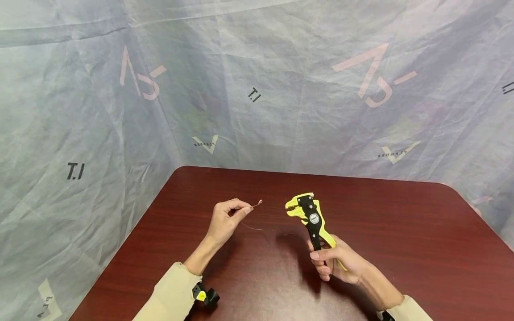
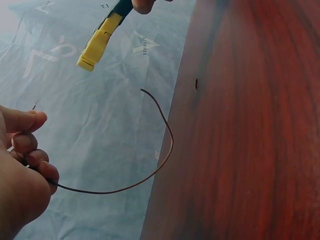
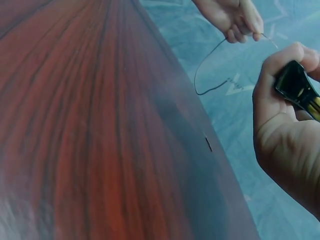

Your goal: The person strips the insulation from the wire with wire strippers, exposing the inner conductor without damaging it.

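Note:
My left hand (image 1: 225, 220) pinches a thin brown wire (image 2: 171, 142) between thumb and forefinger. One short end with what looks like bare strands sticks out past the fingertips. The rest of the wire leaves the lower fingers and bends in a loose curve in the left wrist view. My right hand (image 1: 341, 261) grips the handles of a yellow and black wire stripper (image 1: 314, 218), its head raised and facing left towards the wire. Stripper and wire end are apart. The palm side of the right hand partly covers the handles in the right wrist view.
Both hands are above a dark red wooden table (image 1: 257, 281). A tiny dark sliver (image 3: 208, 144) lies on it, perhaps a bit of insulation. Grey printed cloth (image 1: 281, 111) hangs behind the table and at its sides. A black strap device (image 1: 205, 295) sits on the left wrist.

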{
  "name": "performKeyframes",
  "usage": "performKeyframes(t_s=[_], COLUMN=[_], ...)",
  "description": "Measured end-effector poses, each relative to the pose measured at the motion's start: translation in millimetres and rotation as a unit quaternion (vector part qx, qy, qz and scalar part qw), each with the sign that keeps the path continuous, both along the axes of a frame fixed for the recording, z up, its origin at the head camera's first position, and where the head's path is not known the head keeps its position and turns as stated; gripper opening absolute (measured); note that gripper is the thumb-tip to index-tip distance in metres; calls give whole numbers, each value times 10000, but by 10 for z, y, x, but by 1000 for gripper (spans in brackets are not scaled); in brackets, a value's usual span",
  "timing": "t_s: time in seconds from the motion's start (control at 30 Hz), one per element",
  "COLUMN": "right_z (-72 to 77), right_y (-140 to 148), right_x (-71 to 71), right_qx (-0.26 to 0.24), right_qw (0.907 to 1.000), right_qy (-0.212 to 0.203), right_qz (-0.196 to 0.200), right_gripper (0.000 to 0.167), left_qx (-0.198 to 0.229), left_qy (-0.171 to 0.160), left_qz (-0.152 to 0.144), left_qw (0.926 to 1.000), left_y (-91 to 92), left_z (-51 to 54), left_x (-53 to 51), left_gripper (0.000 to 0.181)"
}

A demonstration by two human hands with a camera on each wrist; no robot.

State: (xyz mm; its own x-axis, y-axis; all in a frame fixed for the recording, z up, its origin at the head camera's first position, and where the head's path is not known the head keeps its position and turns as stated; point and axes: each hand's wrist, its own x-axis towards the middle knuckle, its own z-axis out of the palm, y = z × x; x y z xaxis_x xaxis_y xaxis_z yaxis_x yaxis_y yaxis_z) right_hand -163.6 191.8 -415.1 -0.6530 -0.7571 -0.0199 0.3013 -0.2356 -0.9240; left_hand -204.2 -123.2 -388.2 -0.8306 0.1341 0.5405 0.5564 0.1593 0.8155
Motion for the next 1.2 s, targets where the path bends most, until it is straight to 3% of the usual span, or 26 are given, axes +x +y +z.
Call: performKeyframes(t_s=[0.4,0.7,0.87,1.2], right_z=[-86,-123,-145,-186], right_y=[132,193,235,313], right_x=[-43,-84,-89,-116], right_qx=[-288,-31,-57,-294], right_qw=[9995,9994,9986,9980], right_qy=[-26,-261,-279,-255], right_qz=[99,221,455,491], right_gripper=[30,27,31,37], left_qx=[-329,-487,-604,-1137], left_qy=[193,230,374,790], left_qz=[53,74,57,-159], left_qw=[9993,9985,9975,9902], left_y=[-47,-38,-32,-25], left_z=[-30,-58,-62,-114], left_x=[-2,-7,-4,3], left_gripper=[7,7,8,8])
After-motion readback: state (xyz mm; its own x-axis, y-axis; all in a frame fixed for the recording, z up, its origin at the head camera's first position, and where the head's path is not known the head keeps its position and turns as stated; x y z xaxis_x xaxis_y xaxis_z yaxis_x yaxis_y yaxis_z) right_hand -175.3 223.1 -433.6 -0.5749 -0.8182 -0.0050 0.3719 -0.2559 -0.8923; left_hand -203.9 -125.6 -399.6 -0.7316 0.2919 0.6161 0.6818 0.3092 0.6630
